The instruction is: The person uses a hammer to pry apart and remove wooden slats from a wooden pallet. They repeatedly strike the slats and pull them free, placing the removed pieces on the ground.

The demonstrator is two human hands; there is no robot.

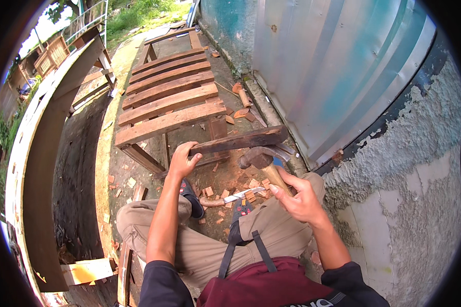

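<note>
**Hammer poised beside a held batten**

The person sits low on the ground, knees spread, beside a slatted brown wooden frame [169, 97] that lies flat and runs toward the far side. The left hand [182, 161] grips the near-left end of a dark, weathered wooden batten [241, 140], fingers wrapped over its top edge and pressed together, steadying it so it spans to the right, toward the corrugated metal wall [333, 66]. The right hand [299, 197] holds a claw hammer with a rusty steel head and pale wooden handle [261, 161]; its fingers close round the handle near the head, thumb along the side, the head hanging just below the batten's near edge.

The step in hand looks like working the batten with the hammer, either knocking it or prying at a nail; which, I cannot tell. A strike would call for a firm left grip and fingers kept out of the head's path.

Both forearms reach forward from the lower edge, the left nearly straight, the right bent inward. Wood chips [251, 187] and a knife with a light blade [238, 195] lie on the dirt ground [138, 169] between the knees.
</note>
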